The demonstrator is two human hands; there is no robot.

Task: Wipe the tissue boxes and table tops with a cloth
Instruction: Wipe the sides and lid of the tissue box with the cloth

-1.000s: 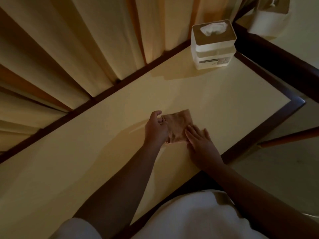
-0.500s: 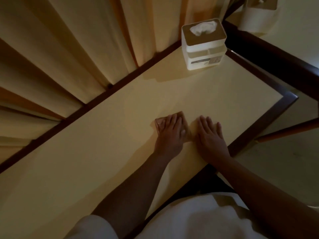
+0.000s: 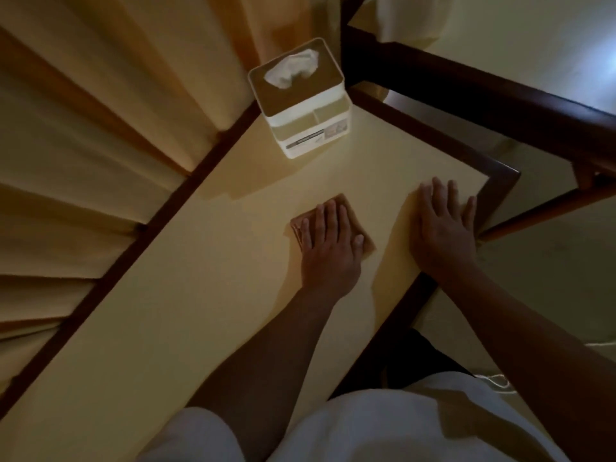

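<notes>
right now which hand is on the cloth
The left hand, lying flat on the brown cloth; the right hand rests on the bare table top beside it, clear of the cloth.

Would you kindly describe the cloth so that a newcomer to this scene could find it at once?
Start at the long cream table top with the dark rim. Toward its far end, short of the white tissue box, the left hand lies flat on the cloth. Unlike the upright box, it is a flat brown square.
</notes>
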